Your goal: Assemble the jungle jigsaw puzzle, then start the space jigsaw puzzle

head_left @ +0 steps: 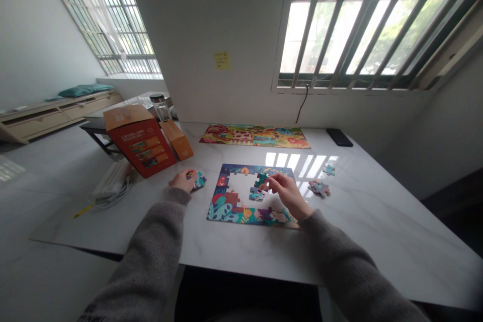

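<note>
A jigsaw puzzle border (216, 211) in blue, green and red lies on the white table, its middle partly bare. Over that gap my right hand (287, 192) pinches a dark green puzzle piece (260, 180), held near the inner right side. Just below it, a light teal piece group (256, 194) lies inside the border. My left hand (181, 180) is to the left of the border, fingers curled on a small pile of puzzle pieces (199, 181). Which piece those fingers grip is partly hidden.
Loose pieces (320, 188) and a smaller teal cluster (329, 169) lie to the right. A long assembled puzzle (256, 137) lies by the wall, with a black phone (339, 137) at the right. A red puzzle box (141, 143), orange carton (176, 140) and white cable (111, 196) occupy the left.
</note>
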Demonstrator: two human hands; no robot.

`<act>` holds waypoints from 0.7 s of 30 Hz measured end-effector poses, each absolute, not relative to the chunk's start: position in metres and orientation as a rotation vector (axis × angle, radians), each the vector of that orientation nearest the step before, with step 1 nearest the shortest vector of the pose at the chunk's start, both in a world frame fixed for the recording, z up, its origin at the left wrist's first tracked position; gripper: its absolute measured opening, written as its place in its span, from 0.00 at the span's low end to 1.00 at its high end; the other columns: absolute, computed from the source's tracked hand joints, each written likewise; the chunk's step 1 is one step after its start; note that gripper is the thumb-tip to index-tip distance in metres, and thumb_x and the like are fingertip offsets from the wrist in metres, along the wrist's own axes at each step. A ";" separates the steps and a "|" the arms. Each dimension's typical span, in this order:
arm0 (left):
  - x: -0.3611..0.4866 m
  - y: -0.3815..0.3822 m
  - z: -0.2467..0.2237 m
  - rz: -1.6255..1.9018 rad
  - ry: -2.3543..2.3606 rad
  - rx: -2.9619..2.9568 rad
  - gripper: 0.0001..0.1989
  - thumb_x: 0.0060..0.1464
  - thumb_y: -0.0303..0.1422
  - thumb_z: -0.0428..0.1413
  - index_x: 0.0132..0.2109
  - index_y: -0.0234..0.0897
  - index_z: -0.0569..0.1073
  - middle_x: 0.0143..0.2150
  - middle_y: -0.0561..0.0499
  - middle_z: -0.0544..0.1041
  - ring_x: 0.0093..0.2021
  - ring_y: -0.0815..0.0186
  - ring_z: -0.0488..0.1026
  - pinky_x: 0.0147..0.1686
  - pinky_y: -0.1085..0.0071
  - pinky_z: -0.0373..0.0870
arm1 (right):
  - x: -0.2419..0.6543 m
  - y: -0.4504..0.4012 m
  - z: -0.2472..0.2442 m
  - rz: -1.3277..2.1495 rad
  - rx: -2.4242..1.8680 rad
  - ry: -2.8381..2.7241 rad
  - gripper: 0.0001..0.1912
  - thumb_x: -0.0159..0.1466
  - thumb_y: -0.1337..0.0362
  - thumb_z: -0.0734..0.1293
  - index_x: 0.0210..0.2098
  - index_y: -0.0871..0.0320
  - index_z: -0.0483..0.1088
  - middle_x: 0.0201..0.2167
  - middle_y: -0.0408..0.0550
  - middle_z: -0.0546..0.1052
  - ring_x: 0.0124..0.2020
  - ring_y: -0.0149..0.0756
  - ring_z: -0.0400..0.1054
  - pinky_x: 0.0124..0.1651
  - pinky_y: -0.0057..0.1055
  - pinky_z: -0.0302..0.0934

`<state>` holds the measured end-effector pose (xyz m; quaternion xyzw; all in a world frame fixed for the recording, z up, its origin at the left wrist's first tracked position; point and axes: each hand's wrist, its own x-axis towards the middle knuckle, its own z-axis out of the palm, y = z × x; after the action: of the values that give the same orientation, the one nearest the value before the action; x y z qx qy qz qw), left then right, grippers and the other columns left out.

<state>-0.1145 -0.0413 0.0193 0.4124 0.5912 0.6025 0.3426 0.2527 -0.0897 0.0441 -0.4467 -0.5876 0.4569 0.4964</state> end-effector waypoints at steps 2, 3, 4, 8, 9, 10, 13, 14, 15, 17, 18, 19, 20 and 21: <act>-0.117 -0.044 0.018 1.498 1.827 1.221 0.11 0.40 0.25 0.67 0.26 0.39 0.72 0.32 0.45 0.73 0.55 0.43 0.67 0.50 0.57 0.68 | 0.254 -0.090 0.045 1.107 -1.090 -1.434 0.19 0.62 0.47 0.69 0.34 0.57 0.72 0.26 0.45 0.77 0.27 0.33 0.67 0.31 0.31 0.61; -0.116 -0.046 0.019 1.458 1.973 1.324 0.10 0.41 0.26 0.67 0.27 0.39 0.72 0.34 0.45 0.73 0.57 0.42 0.65 0.52 0.55 0.66 | 0.254 -0.090 0.046 1.104 -1.096 -1.437 0.19 0.62 0.46 0.69 0.34 0.57 0.73 0.26 0.45 0.77 0.26 0.33 0.67 0.31 0.31 0.61; -0.113 -0.048 0.021 1.416 2.076 1.466 0.08 0.43 0.27 0.66 0.29 0.38 0.73 0.37 0.44 0.74 0.58 0.41 0.63 0.54 0.53 0.64 | 0.255 -0.091 0.047 1.097 -1.105 -1.439 0.19 0.62 0.46 0.69 0.33 0.57 0.73 0.26 0.45 0.76 0.26 0.33 0.67 0.31 0.31 0.61; -0.080 -0.060 0.038 1.245 1.965 2.038 0.07 0.55 0.28 0.56 0.42 0.36 0.75 0.42 0.44 0.75 0.51 0.50 0.68 0.55 0.52 0.61 | 0.257 -0.090 0.047 1.084 -1.132 -1.453 0.19 0.62 0.47 0.68 0.32 0.58 0.74 0.24 0.44 0.76 0.26 0.31 0.66 0.30 0.29 0.60; -0.065 -0.064 0.043 1.206 1.880 2.106 0.08 0.55 0.28 0.56 0.43 0.37 0.75 0.41 0.46 0.76 0.48 0.54 0.70 0.54 0.56 0.63 | 0.257 -0.089 0.046 1.089 -1.132 -1.458 0.19 0.62 0.48 0.68 0.32 0.59 0.74 0.24 0.44 0.76 0.26 0.31 0.66 0.30 0.29 0.59; -0.048 -0.068 0.047 1.163 1.787 2.171 0.09 0.55 0.29 0.58 0.44 0.39 0.75 0.41 0.49 0.77 0.46 0.58 0.72 0.54 0.59 0.64 | 0.257 -0.089 0.046 1.092 -1.131 -1.461 0.18 0.62 0.48 0.68 0.32 0.59 0.74 0.24 0.44 0.76 0.26 0.31 0.66 0.30 0.29 0.59; 0.009 -0.078 0.057 1.042 1.401 2.280 0.18 0.56 0.35 0.58 0.54 0.40 0.72 0.41 0.51 0.79 0.43 0.60 0.74 0.50 0.61 0.67 | 0.259 -0.087 0.045 1.093 -1.126 -1.462 0.18 0.62 0.49 0.68 0.31 0.59 0.74 0.24 0.45 0.77 0.26 0.32 0.66 0.31 0.29 0.59; 0.026 -0.079 0.059 1.044 1.336 2.214 0.18 0.58 0.36 0.57 0.55 0.40 0.70 0.40 0.51 0.79 0.41 0.62 0.75 0.47 0.64 0.69 | 0.260 -0.087 0.045 1.093 -1.122 -1.456 0.18 0.62 0.48 0.68 0.31 0.59 0.74 0.24 0.45 0.77 0.26 0.32 0.66 0.31 0.29 0.59; 0.041 -0.078 0.060 1.026 1.275 2.150 0.18 0.59 0.37 0.56 0.55 0.39 0.70 0.38 0.52 0.79 0.39 0.63 0.76 0.44 0.66 0.70 | 0.261 -0.087 0.045 1.097 -1.112 -1.449 0.18 0.62 0.48 0.68 0.30 0.58 0.73 0.24 0.45 0.77 0.26 0.32 0.66 0.31 0.30 0.59; 0.063 -0.072 0.061 0.979 1.191 2.030 0.13 0.59 0.37 0.56 0.49 0.37 0.73 0.33 0.51 0.78 0.34 0.65 0.75 0.38 0.69 0.70 | 0.263 -0.087 0.046 1.107 -1.080 -1.437 0.19 0.62 0.47 0.68 0.30 0.58 0.73 0.24 0.45 0.77 0.26 0.32 0.66 0.32 0.30 0.59; 0.070 -0.067 0.060 0.954 1.152 1.986 0.11 0.58 0.37 0.56 0.45 0.36 0.74 0.32 0.51 0.78 0.33 0.65 0.75 0.36 0.70 0.70 | 0.264 -0.087 0.046 1.113 -1.061 -1.432 0.19 0.62 0.47 0.69 0.30 0.58 0.73 0.24 0.45 0.77 0.26 0.32 0.66 0.32 0.30 0.59; 0.076 -0.063 0.058 0.941 1.117 1.945 0.10 0.57 0.37 0.57 0.41 0.35 0.75 0.31 0.51 0.78 0.32 0.66 0.74 0.34 0.70 0.70 | 0.265 -0.087 0.047 1.120 -1.043 -1.428 0.19 0.62 0.47 0.69 0.30 0.58 0.72 0.24 0.45 0.77 0.26 0.32 0.67 0.32 0.30 0.59; 0.079 -0.058 0.056 0.935 1.080 1.905 0.10 0.56 0.38 0.58 0.39 0.35 0.75 0.31 0.50 0.78 0.31 0.66 0.74 0.33 0.70 0.69 | 0.266 -0.087 0.047 1.129 -1.029 -1.425 0.19 0.62 0.47 0.69 0.31 0.58 0.72 0.23 0.45 0.77 0.26 0.33 0.67 0.32 0.31 0.60; 0.082 -0.055 0.053 0.934 1.041 1.859 0.11 0.55 0.39 0.58 0.37 0.34 0.75 0.31 0.50 0.77 0.30 0.66 0.73 0.32 0.71 0.69 | 0.267 -0.087 0.048 1.142 -1.021 -1.423 0.19 0.62 0.47 0.68 0.31 0.59 0.72 0.23 0.45 0.77 0.26 0.33 0.67 0.32 0.31 0.60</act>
<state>0.0818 -0.0547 0.0535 0.7337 0.4108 0.3686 0.3963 0.2675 -0.0874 0.0475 -0.4223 -0.5889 0.4724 0.5017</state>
